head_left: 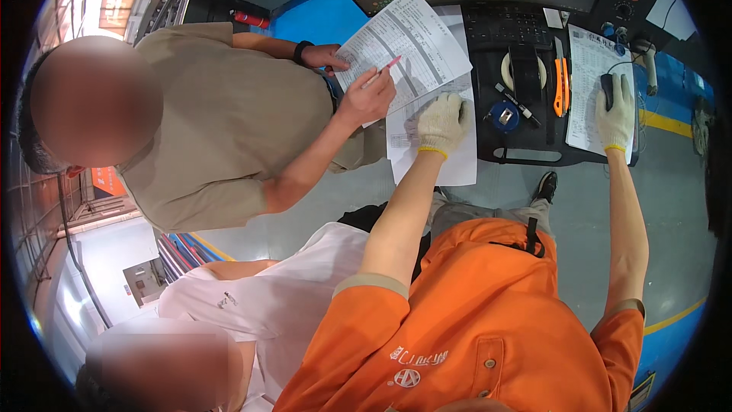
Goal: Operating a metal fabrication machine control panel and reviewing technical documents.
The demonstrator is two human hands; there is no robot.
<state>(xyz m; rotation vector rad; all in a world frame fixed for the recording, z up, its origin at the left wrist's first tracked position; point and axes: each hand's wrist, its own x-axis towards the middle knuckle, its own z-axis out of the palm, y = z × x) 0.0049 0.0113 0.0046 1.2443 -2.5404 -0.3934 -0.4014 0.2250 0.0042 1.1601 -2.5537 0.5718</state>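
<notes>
Head cam: my gloved L hand (pixel 444 123) rests on papers (pixel 431 162), fingers curled; can't tell if it grips anything. My gloved R hand (pixel 618 114) is wrapped round the mouse (pixel 607 84), on a sheet (pixel 583 69). Btwn them: tape measure (pixel 503 115), marker (pixel 517 104), cutter (pixel 558 93). Co-worker (pixel 206 122) on my L holds pen (pixel 393 62) & form (pixel 415 34).

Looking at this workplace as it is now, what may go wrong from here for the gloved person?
The right hand holds the computer mouse over a printed sheet; the paper might shift and disturb pointing.

The orange utility knife lies close by. I cannot tell whether its blade is out; if so, a careless reach might cut the glove.

The papers under the left hand extend past the console's near edge, so they might slip off.
</notes>
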